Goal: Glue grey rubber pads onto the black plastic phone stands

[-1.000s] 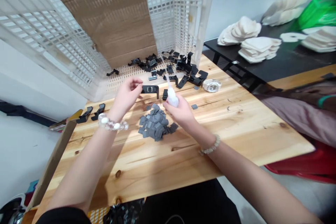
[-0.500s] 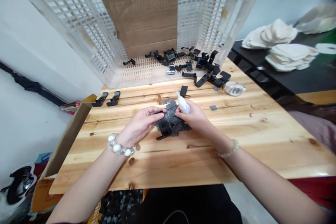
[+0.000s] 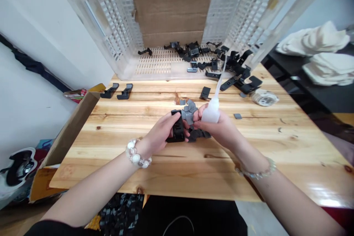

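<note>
My left hand is closed around a black plastic clip-like part, thumb on top of it. A white squeeze bottle with a long thin nozzle is gripped in my right hand, its tip pointing up and away from me. Between and beneath both hands lies a heap of small grey square pads, with darker pieces at its near side. Just beyond the right hand rests a flat black part. Two black bent parts stand side by side at the left.
A white plastic basket lies on its side at the back, backed with cardboard, and several black parts spill from it. A tape roll and a single grey pad are at right. White cloth stacks sit beyond.
My left hand has raised a black part from the heap and turned it upright. The bottle in my right hand has come up and its nozzle now leans right. The view has shifted slightly.
</note>
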Tool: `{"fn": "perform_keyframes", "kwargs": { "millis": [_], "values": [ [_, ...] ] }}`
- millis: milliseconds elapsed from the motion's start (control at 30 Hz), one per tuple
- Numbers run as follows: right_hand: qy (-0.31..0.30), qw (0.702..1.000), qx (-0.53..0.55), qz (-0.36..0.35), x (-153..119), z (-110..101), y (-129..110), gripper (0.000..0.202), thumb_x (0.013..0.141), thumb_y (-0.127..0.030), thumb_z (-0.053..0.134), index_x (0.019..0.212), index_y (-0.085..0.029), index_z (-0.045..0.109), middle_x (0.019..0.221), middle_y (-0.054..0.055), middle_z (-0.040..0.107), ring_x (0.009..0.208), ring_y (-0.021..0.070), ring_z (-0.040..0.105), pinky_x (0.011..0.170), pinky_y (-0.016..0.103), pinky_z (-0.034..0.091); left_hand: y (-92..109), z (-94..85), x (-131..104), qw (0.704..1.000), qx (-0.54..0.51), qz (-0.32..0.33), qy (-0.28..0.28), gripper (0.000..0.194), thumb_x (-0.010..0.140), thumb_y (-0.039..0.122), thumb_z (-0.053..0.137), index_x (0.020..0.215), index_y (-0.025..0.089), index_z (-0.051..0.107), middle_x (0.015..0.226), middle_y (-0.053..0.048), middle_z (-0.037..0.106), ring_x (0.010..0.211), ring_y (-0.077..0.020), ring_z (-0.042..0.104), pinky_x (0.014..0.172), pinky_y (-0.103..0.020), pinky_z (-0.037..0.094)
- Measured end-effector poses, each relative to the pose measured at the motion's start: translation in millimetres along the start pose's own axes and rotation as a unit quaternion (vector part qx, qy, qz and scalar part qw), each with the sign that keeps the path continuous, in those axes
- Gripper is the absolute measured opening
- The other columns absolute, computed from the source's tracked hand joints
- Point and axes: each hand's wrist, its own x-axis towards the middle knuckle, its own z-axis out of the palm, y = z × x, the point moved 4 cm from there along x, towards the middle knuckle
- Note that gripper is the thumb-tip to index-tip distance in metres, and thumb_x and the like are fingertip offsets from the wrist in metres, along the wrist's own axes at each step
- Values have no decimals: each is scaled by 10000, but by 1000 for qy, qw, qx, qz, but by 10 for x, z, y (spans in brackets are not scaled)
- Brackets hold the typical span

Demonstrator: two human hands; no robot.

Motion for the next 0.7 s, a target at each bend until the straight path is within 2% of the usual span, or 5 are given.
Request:
{"fn": "perform_keyframes", "kwargs": {
  "millis": [100,233,333,600,700],
  "values": [
    [-20,999,-28,2,-20,47,-24,231,713,-132,735,808,-191,533,762,-32,605,691,110,617,651,254,473,-13,37,-21,998,50,27,-15,277,909,415,543,870,144,581,776,-38,659,613,-150,636,623,-311,540],
    [-66,998,-6,22,-31,153,-36,249,763,-187,700,847,-220,468,657,-43,589,602,160,634,601,317,502,-25,81,-56,990,122,67,-34,262,951,410,478,929,157,544,818,-26,665,633,-135,656,691,-292,515],
    [-85,996,1,15,-39,202,-39,246,799,-209,665,882,-236,436,628,-42,606,562,186,643,583,351,520,-18,115,-78,982,153,92,-53,258,951,418,477,949,163,510,794,-13,644,604,-124,634,662,-284,502],
    [39,995,-82,-38,-72,92,-114,232,695,-167,703,811,-206,506,769,-20,579,697,130,584,658,287,491,26,159,-116,983,133,113,-55,204,947,373,489,978,172,503,804,-11,630,611,-128,618,671,-298,501],
    [46,993,-97,-56,-83,86,-138,209,704,-184,695,807,-199,514,795,-8,569,744,134,560,685,289,471,37,165,-119,984,121,122,-52,198,929,362,522,989,174,506,802,-8,616,613,-132,610,664,-303,503]
  ]
}}
